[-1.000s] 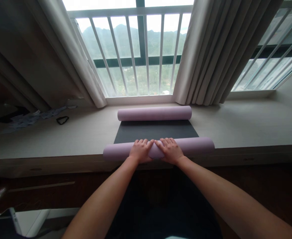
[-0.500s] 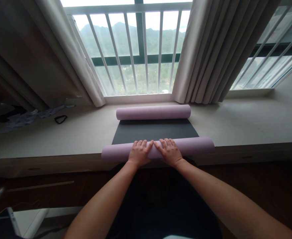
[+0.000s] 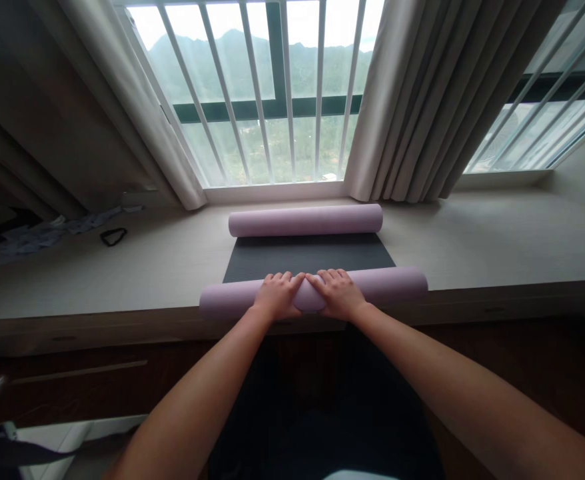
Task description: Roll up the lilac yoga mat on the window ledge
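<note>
Mat with two rolled ends on a window ledge, seen from above and read left to right. At far left, pale scraps [image 3: 37, 237] lie on the ledge [image 3: 172, 260], with a black loop [image 3: 113, 237] just to their right. The left curtain [image 3: 127, 100] hangs behind. At the centre, the mat's dark inner face [image 3: 307, 257] forms a flat strip between two pink rolls: the far roll [image 3: 305, 221], lying near the window [image 3: 302, 80], and the near roll [image 3: 392, 285], along the ledge's near edge.

The left hand [image 3: 276, 297] has its fingers curved over the top of the near roll, just left of its middle. The right hand [image 3: 340, 293] grips the same roll just to the right, its fingers likewise curled over; the inner fingertips of the two hands almost meet. How far either grip reaches underneath cannot be told. The right curtain [image 3: 412, 100] hangs beyond, at right.

The step in hand is judged to be two-handed control of the near roll. Any further move of it would call for equal pressure from both hands, with the roll kept parallel to the ledge edge and its layers snug.
</note>
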The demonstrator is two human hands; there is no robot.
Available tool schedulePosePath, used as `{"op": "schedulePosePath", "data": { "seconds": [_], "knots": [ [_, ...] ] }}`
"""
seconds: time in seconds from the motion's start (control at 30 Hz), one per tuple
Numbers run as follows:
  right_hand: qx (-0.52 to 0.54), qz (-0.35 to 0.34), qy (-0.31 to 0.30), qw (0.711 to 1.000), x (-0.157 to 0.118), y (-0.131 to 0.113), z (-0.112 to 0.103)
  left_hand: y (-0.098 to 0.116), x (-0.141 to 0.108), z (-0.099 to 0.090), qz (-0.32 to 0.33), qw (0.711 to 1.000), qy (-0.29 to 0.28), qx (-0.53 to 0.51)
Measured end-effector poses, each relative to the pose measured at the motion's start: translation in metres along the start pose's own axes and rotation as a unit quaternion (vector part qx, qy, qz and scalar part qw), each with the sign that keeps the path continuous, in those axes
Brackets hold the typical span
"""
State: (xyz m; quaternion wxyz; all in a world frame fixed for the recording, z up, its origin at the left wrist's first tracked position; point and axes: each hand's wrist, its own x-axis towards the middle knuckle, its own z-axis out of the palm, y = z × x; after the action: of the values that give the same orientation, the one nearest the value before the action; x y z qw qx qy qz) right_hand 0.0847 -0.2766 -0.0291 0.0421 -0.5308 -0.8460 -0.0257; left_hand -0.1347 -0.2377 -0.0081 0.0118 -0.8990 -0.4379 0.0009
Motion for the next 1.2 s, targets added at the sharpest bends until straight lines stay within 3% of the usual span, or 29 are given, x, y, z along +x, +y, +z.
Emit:
{"op": "schedulePosePath", "data": {
  "seconds": [0.5, 0.97, 1.2],
  "knots": [
    [0.039, -0.006, -0.047, 0.998, 0.022, 0.016, -0.014, -0.018, 0.029, -0.013, 0.01, 0.996, -0.086, -0.032],
    [0.013, -0.011, -0.01, 1.0, 0.011, 0.01, -0.006, -0.01, 0.015, -0.008, 0.007, 0.999, -0.041, -0.016],
    [-0.019, -0.012, 0.042, 0.999, -0.007, -0.001, 0.007, 0.002, -0.006, 0.003, 0.003, 1.0, 0.025, 0.012]
  ]
}}
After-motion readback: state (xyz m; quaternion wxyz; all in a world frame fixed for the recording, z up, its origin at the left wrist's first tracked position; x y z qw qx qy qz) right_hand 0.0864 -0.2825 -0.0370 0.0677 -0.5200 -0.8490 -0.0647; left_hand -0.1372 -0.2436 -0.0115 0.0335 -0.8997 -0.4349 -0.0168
